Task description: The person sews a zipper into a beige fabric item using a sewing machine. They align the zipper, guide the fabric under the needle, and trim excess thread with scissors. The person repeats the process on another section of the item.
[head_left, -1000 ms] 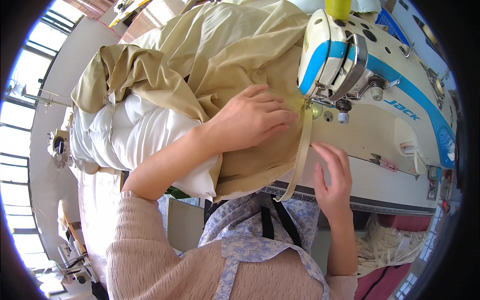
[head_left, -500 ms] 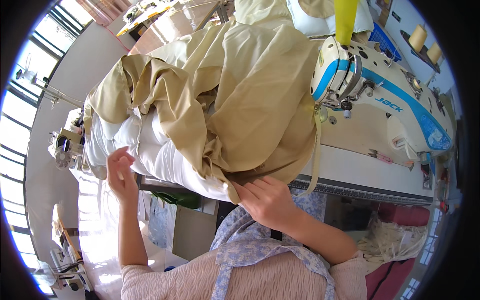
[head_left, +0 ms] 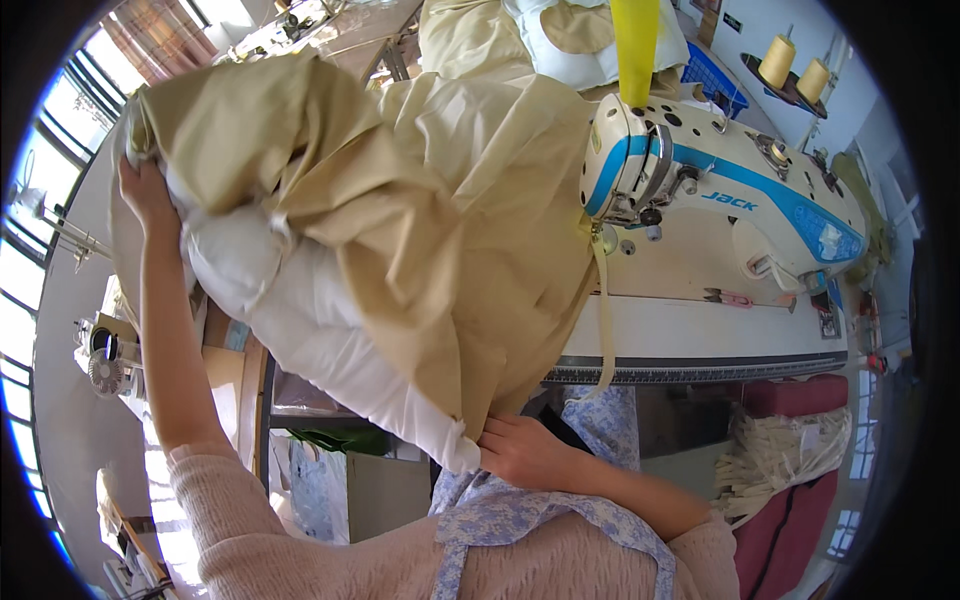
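A large tan fabric piece (head_left: 390, 230) with a puffy white padded layer (head_left: 300, 320) beneath it drapes over the table, folded and bunched. My left hand (head_left: 148, 190) reaches far to the left, closed on the raised edge of the tan fabric, its fingertips partly behind the cloth. Low at the near edge, my right hand (head_left: 525, 452) is closed on the fabric's corner, next to the rolled end of the white layer. Between the hands the cloth hangs in a slant, the left side higher.
A white and blue sewing machine (head_left: 720, 190) stands on the right, a narrow cream tape (head_left: 605, 320) hanging by its needle area. Pink-handled thread snips (head_left: 735, 299) lie on its table (head_left: 690, 335). Behind are thread cones (head_left: 777, 62) and a blue basket (head_left: 715, 80).
My left hand, loosely open beside the white padding before, has moved up and left and taken hold of the fabric, lifting that side. My right hand has shifted slightly down, keeping its grip.
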The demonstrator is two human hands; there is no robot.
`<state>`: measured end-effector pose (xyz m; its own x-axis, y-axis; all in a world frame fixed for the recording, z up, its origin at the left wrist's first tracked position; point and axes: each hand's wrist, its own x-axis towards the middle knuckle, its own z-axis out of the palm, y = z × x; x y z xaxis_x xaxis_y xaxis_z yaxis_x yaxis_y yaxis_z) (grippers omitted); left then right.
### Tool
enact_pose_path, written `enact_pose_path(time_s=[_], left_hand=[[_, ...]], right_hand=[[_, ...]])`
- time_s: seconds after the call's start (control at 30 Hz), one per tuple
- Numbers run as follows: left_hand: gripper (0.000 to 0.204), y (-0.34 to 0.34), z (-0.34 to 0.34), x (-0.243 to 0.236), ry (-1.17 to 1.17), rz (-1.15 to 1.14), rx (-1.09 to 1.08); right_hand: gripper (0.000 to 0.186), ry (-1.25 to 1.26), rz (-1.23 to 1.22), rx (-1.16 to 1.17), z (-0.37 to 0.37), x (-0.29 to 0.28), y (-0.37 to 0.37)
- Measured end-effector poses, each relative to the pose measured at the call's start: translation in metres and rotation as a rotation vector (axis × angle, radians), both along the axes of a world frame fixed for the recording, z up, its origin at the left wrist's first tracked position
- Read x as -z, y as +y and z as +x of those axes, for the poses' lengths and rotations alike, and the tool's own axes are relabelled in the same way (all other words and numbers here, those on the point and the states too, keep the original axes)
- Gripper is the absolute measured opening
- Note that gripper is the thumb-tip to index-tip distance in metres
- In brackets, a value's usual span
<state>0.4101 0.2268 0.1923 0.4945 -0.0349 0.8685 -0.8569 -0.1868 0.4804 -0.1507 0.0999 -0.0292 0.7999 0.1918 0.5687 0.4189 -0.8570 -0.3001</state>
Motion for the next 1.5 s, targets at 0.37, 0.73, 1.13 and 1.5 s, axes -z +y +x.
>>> enact_pose_path(time_s=[0.37, 0.73, 1.13, 1.5], left_hand=[[0.01, -0.185, -0.388, 0.095, -0.711, 0.828, 1.093], [0.059, -0.116, -0.365, 0.208, -0.08, 1.24, 0.341], [0.034, -0.151, -0.425, 0.167, -0.496, 1.039, 0.931], [0.057, -0.159, -0.429, 0.181, -0.436, 1.114, 0.752]], right_hand=[[0.021, 0.305, -0.087, 0.073, -0.021, 0.015, 0.0], [0.017, 0.297, 0.171, 0.137, -0.069, 0.025, -0.006], [0.029, 0.305, 1.203, 0.506, -0.101, 0.055, -0.061], [0.023, 0.3, 0.992, 0.279, -0.091, -0.001, -0.04]])
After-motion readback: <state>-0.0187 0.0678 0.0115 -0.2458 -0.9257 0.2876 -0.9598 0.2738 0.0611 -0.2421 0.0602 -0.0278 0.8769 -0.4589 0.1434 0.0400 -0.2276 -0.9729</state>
